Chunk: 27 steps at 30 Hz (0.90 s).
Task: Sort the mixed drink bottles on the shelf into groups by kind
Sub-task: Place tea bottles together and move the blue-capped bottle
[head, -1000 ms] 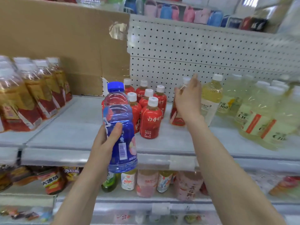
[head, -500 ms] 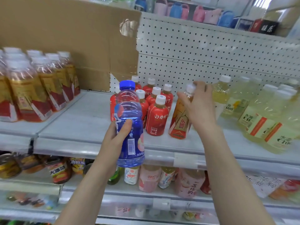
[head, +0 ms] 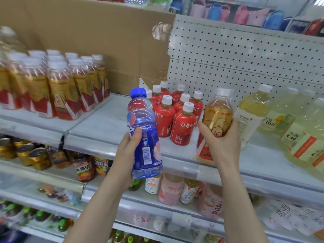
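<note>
The thumb of the left hand [head: 128, 153] presses on the front of the blue sports-drink bottle [head: 142, 127] and the other fingers curl behind it. The bottle is therefore held upright in the air, in front of the shelf [head: 105, 123] and not standing on it. I judge that it waits there because no group of its kind shows on this shelf.

The right hand [head: 223, 144] grasps the amber tea bottle [head: 218, 116] around its lower body, with the thumb on the left side and the fingers on the right. This bottle leans a little at the front of the shelf; whether its base touches, I cannot tell. It is between the small red bottles [head: 177, 118] and the pale yellow bottles [head: 252, 109], so it is a stray there. Its gold-and-red label seems to match the tea bottles [head: 59, 88] grouped at the far left, which is probably its proper place.
</note>
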Tool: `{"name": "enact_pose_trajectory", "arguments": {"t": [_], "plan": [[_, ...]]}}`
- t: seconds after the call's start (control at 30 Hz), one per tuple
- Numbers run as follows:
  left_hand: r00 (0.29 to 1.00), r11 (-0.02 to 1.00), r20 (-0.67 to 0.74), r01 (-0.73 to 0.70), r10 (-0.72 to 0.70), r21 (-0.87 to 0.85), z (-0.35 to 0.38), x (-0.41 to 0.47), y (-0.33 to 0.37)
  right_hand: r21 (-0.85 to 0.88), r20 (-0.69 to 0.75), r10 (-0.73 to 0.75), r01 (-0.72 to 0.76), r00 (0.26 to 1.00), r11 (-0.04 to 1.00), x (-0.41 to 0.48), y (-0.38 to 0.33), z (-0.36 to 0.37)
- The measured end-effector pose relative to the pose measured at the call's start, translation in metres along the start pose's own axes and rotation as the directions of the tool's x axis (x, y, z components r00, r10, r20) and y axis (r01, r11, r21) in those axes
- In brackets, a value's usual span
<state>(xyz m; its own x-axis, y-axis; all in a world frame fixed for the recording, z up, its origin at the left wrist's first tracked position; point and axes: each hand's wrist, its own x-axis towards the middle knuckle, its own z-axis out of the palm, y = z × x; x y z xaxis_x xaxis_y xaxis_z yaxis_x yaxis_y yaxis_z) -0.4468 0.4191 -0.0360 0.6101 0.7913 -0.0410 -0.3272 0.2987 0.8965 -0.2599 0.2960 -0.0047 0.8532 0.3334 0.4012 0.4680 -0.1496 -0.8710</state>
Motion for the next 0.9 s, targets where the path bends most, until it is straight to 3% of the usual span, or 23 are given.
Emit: {"name": "enact_pose_trajectory", "arguments": {"t": [0.17,0.3,0.47,0.7,0.9], "plan": [[0.991,0.998,-0.116,-0.067,0.065,-0.009,-0.028,-0.02,-0.002,0.152,0.201,-0.038,0.007,0.979,0.988,-0.043,-0.022,0.009],[0.966,0.995,-0.241,-0.097,0.095,0.005,-0.069,-0.042,-0.005,0.211,0.411,-0.045,-0.047,0.911,0.976,-0.077,-0.027,0.052],[0.922,0.991,-0.364,-0.135,0.131,0.012,-0.133,-0.063,0.014,0.245,0.554,-0.079,-0.072,0.829,0.967,-0.112,-0.051,0.114],[0.889,0.982,-0.418,-0.177,0.188,0.065,-0.247,-0.066,0.068,0.321,0.589,-0.116,-0.1,0.8,0.942,-0.158,-0.109,0.22],[0.862,0.973,-0.452,-0.199,0.229,0.114,-0.353,-0.066,0.133,0.374,0.556,-0.127,-0.11,0.822,0.921,-0.21,-0.164,0.32]]}}
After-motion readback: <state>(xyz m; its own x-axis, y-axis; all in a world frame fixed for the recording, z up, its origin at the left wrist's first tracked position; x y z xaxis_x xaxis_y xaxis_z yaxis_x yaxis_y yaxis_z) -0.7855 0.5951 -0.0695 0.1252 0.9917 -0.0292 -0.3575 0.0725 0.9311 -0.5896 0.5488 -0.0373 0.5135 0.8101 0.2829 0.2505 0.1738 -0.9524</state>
